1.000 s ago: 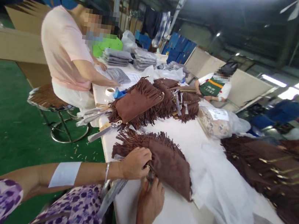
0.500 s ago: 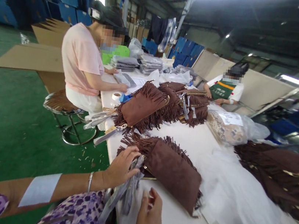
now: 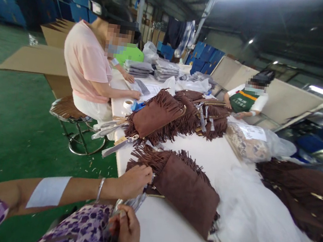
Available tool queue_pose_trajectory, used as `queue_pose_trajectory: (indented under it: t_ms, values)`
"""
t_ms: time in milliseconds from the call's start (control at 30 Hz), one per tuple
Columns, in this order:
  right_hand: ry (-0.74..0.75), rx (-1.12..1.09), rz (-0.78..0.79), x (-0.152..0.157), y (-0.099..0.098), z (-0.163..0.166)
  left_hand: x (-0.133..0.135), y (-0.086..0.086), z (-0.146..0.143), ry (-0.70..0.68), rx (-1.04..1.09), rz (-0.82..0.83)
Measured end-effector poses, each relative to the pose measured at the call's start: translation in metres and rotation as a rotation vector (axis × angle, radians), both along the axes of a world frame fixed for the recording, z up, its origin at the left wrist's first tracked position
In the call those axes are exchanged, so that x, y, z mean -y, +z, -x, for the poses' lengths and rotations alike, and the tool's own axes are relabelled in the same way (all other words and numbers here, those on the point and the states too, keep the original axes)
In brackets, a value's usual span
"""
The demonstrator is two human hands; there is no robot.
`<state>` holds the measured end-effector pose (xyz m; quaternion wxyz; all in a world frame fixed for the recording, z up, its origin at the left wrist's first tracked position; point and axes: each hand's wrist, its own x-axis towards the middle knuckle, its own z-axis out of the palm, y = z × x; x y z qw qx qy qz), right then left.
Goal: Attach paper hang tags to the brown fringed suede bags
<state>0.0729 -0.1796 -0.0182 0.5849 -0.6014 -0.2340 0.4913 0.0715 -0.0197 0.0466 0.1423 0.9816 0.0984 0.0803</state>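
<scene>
A dark brown fringed bag (image 3: 187, 191) lies flat on the white table before me. My left hand (image 3: 135, 179) is closed at its near left corner, beside the metal fitting, on the upper end of a strap in clear plastic wrap (image 3: 137, 201). Lower down, over the table's edge, my right hand (image 3: 128, 228) pinches the hanging part of that wrapped strap. Its fingertips are partly hidden by the plastic and my sleeve-side clothing. Beyond this bag rests a pile of similar brown fringed bags (image 3: 159, 116), with wrapped straps sticking out to the left.
Sheer white wrapping (image 3: 259, 215) spreads over the table's right side, beside more brown bags (image 3: 298, 192). A patterned item in plastic (image 3: 248, 141) sits farther back. One co-worker (image 3: 89, 58) works at the left, another (image 3: 247, 97) at the far end. A stool (image 3: 69, 110) stands left.
My right hand has moved left and down from the table and taken hold of the wrapped strap. My left hand's fingers have closed at the bag's corner. The view has shifted slightly.
</scene>
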Motion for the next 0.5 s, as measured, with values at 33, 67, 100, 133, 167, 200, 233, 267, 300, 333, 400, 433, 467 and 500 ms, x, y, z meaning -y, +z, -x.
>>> queue_pose_trajectory:
  t_ms: [33, 67, 100, 133, 167, 200, 233, 267, 300, 333, 400, 433, 467, 500]
  values:
    - [-0.012, 0.044, 0.019, 0.006, -0.003, -0.001, 0.000, -0.001, 0.001, -0.003, -0.002, -0.060]
    - [-0.041, 0.085, 0.036, 0.012, -0.005, -0.003, 0.000, -0.002, 0.003, -0.007, 0.000, -0.115]
    - [-0.087, 0.130, 0.053, 0.020, -0.007, -0.007, 0.000, -0.003, 0.006, -0.018, 0.004, -0.158]
    - [-0.149, 0.182, 0.074, 0.028, -0.010, -0.013, -0.001, -0.004, 0.010, -0.041, 0.009, -0.183]
    - [-0.221, 0.232, 0.103, 0.036, -0.013, -0.021, -0.001, -0.004, 0.015, -0.076, 0.014, -0.189]
    - [-0.292, 0.277, 0.138, 0.043, -0.016, -0.029, -0.001, -0.003, 0.020, -0.121, 0.018, -0.177]
    - [-0.350, 0.311, 0.176, 0.051, -0.020, -0.037, -0.002, -0.002, 0.025, -0.167, 0.024, -0.150]
    - [-0.395, 0.335, 0.207, 0.057, -0.025, -0.045, -0.003, -0.001, 0.030, -0.201, 0.034, -0.113]
    - [-0.428, 0.346, 0.228, 0.063, -0.029, -0.052, -0.004, -0.001, 0.033, -0.214, 0.045, -0.069]
    - [-0.453, 0.347, 0.237, 0.068, -0.031, -0.056, -0.004, 0.000, 0.035, -0.203, 0.062, -0.024]
    - [-0.471, 0.357, 0.232, 0.081, -0.030, -0.059, -0.004, -0.004, 0.036, -0.111, 0.114, 0.049]
    - [-0.459, 0.366, 0.229, 0.087, -0.026, -0.058, -0.004, -0.007, 0.034, -0.054, 0.150, 0.073]
    - [-0.440, 0.381, 0.232, 0.094, -0.020, -0.057, -0.003, -0.012, 0.031, -0.001, 0.185, 0.095]
    - [-0.409, 0.401, 0.243, 0.102, -0.013, -0.058, -0.002, -0.018, 0.026, 0.030, 0.234, 0.115]
